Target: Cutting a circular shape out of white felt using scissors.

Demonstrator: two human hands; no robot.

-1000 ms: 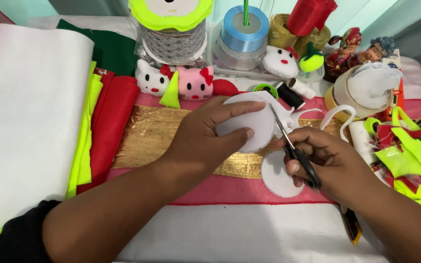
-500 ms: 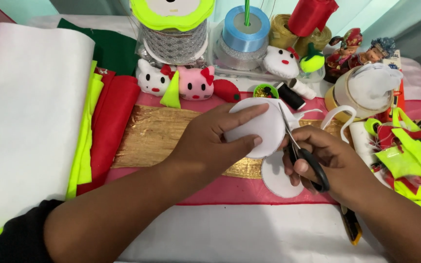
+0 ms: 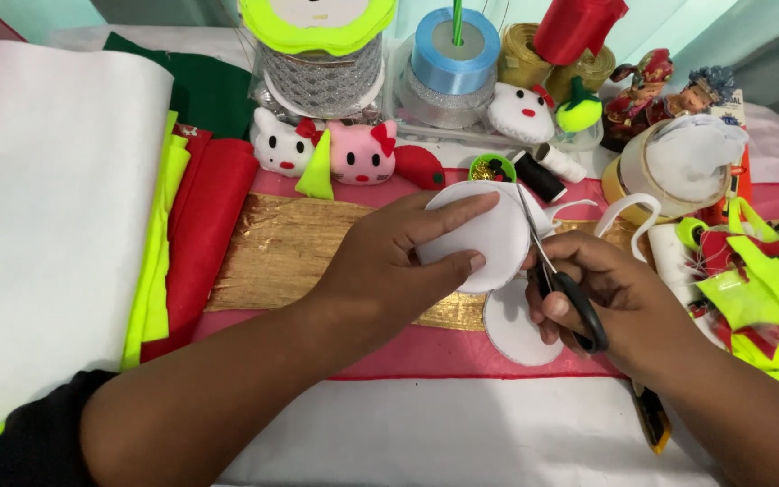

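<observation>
From my head view, my left hand (image 3: pixel 389 261) pinches a round white felt piece (image 3: pixel 475 236), its grip clenched on it above the shiny gold strip (image 3: pixel 295 248). My right hand (image 3: pixel 624 302) has its grip wrapped around black-handled scissors (image 3: pixel 561 284), blades at the circle's right edge. A second white circle (image 3: pixel 516 329) lies flat below. Soft white, yellow and red felt sheets (image 3: pixel 47 225) fill the left. A blue ribbon roll (image 3: pixel 455 56) stands behind.

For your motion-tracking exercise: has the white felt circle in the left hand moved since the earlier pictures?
Yes. The white felt circle has risen slightly, up-frame toward the black thread spool, as the scissors cut along its right edge.
</observation>
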